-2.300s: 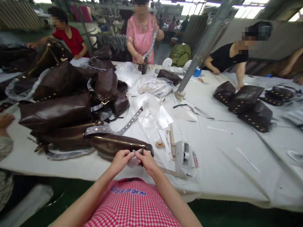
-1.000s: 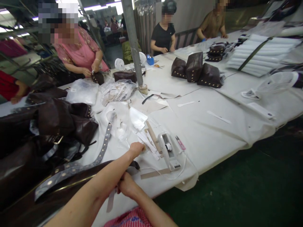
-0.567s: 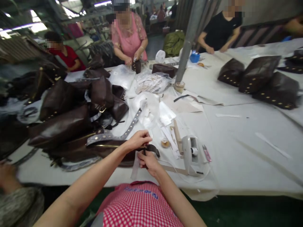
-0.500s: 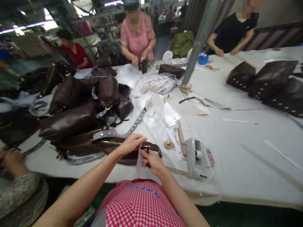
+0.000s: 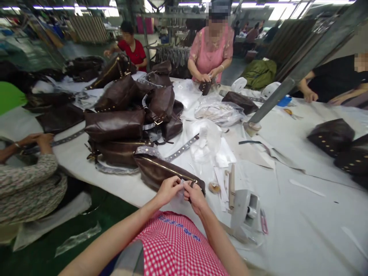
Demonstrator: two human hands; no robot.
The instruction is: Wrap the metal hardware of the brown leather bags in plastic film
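Note:
Close to the table's front edge lies a dark brown leather bag [image 5: 153, 174], its gold zipper facing up. At its right end my left hand [image 5: 169, 190] pinches a small piece of translucent wrapping [image 5: 181, 193]. My right hand [image 5: 194, 194] has its fingertips closed on the same wrapping, and the dark zipper pull lies by its fingers. The two hands almost touch. A grey studded strap [image 5: 181, 148] runs behind the bag, partly wrapped in clear film.
Several brown bags [image 5: 115, 124] are piled at left. A tape dispenser [image 5: 245, 214], pink thread snips [image 5: 263, 221] and a tape roll [image 5: 214, 187] lie right of my hands. A metal post [image 5: 287, 82] slants across the table. Co-workers sit left and stand opposite.
My view has swung left. My left hand has come down from the zipper to meet my right hand at the wrapping, which earlier hung from my right hand alone.

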